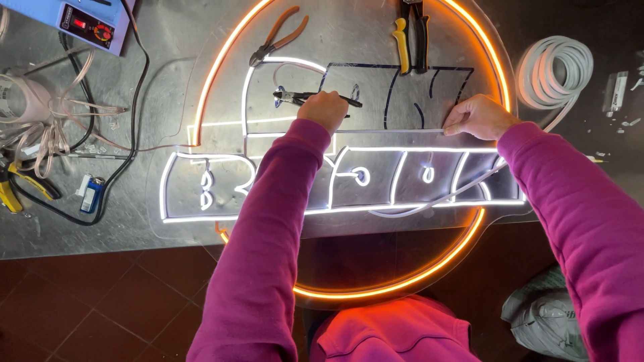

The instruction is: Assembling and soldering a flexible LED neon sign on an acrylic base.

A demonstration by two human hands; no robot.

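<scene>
Both hands, left hand (324,110) and right hand (477,116), pinch an unlit strip (396,131) along the sign (349,154) at mid-bench (154,40), its ring and lower lettering glowing, upper channels bare.

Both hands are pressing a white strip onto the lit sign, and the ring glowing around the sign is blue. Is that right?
Not quite. The head view shows the ring glowing orange, not blue. The rest holds: the left hand and the right hand both press on the white strip laid across the lit sign.
</scene>
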